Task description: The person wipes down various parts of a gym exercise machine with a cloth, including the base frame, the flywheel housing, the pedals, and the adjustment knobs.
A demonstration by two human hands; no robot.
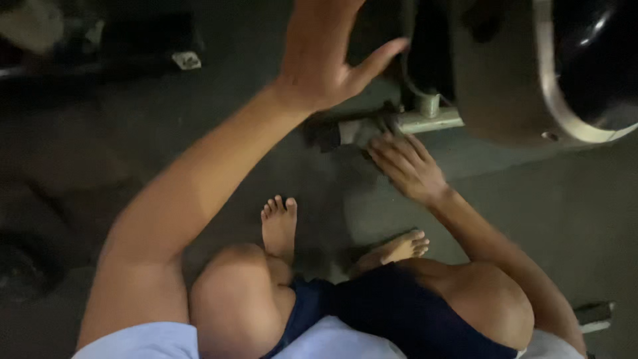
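Observation:
I am squatting on a dark floor beside a dark motor scooter [531,73]. My left hand [325,56] is raised with flat, spread fingers, its thumb touching the dark edge of the scooter's body. My right hand [405,166] reaches down with its fingertips on the grey metal foot peg or stand bracket [399,124] under the scooter. Whether the right hand grips the metal part is hard to tell; the fingers lie over it, slightly curled. My bare feet [279,223] and knees are below.
The scooter's rounded rear panel with a silver trim strip [558,100] fills the upper right. Dim shapes, one with a small white part [187,60], lie at the upper left. A dark round object [23,266] sits at the left edge. A small grey object [593,316] lies at lower right.

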